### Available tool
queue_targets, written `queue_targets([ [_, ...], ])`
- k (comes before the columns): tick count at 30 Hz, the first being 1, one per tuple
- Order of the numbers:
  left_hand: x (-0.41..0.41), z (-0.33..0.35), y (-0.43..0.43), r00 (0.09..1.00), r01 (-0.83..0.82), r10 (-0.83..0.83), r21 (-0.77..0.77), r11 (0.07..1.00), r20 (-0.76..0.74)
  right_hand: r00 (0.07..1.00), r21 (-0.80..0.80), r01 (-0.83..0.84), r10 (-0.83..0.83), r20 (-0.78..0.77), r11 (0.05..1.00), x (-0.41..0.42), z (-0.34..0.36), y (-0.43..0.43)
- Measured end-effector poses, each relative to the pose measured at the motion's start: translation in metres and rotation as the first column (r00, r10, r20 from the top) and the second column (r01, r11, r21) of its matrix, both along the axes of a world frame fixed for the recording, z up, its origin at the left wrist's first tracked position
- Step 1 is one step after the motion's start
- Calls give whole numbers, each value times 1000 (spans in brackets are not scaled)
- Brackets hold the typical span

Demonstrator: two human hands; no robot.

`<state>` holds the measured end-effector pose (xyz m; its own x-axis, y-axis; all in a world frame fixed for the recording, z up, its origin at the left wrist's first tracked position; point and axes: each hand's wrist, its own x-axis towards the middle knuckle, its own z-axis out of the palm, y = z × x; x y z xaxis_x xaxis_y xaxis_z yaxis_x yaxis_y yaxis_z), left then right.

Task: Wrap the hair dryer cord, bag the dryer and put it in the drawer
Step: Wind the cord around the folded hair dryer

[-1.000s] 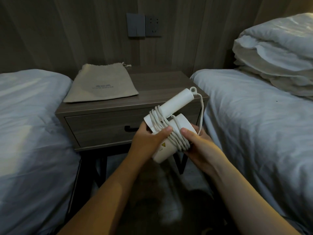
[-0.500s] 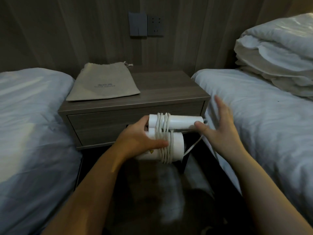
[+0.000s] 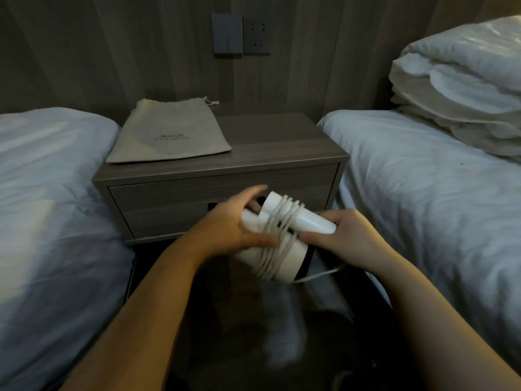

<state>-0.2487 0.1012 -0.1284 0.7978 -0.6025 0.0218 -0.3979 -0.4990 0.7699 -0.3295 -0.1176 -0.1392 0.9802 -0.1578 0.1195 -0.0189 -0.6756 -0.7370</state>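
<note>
L hand (image 3: pixel 225 230) grip clamped on the hair dryer (image 3: pixel 293 256) body, R hand (image 3: pixel 349 235) grip clamped on its handle end, just in front of the drawer (image 3: pixel 174 201) of the counter (image 3: pixel 282 145). The cord (image 3: pixel 277 235) is wound round dryer; the bag (image 3: pixel 169 134) lies flat on counter top.

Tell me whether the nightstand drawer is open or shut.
Shut. The drawer front sits flush within the nightstand, no gap showing its inside.

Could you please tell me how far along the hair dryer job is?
Nearly wrapped: the cord coils round the folded hair dryer, one loose tail hanging below. In hand: the left hand grips it, the right hand holds its handle end. Left: the bag lies flat on the nightstand, and the drawer is shut.
</note>
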Motion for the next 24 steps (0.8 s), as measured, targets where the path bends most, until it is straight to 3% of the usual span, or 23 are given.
queue_targets([
  [4, 6, -5, -3, 982, -168, 181, -196, 966, 50, 969, 223, 245, -242, -40, 944, 10, -5, 2],
  [9, -1, -19, -20, 970, -230, 176, -396, 889, -169, 946, 548, 323, -285, -156, 771, 18, -7, 4],
  [12, -3, -23, -31, 947, -319, 241, -515, 796, -213, 953, 595, 301, -249, -170, 745, 23, -10, 11],
  [17, 8, -12, -32, 926, -375, 324, -580, 724, -195, 955, 631, 295, -231, -184, 718, 33, -4, 19],
  [24, 46, 32, -40, 952, -303, 264, -613, 729, -156, 966, 749, 240, -229, -121, 617, 78, 34, 22],
])
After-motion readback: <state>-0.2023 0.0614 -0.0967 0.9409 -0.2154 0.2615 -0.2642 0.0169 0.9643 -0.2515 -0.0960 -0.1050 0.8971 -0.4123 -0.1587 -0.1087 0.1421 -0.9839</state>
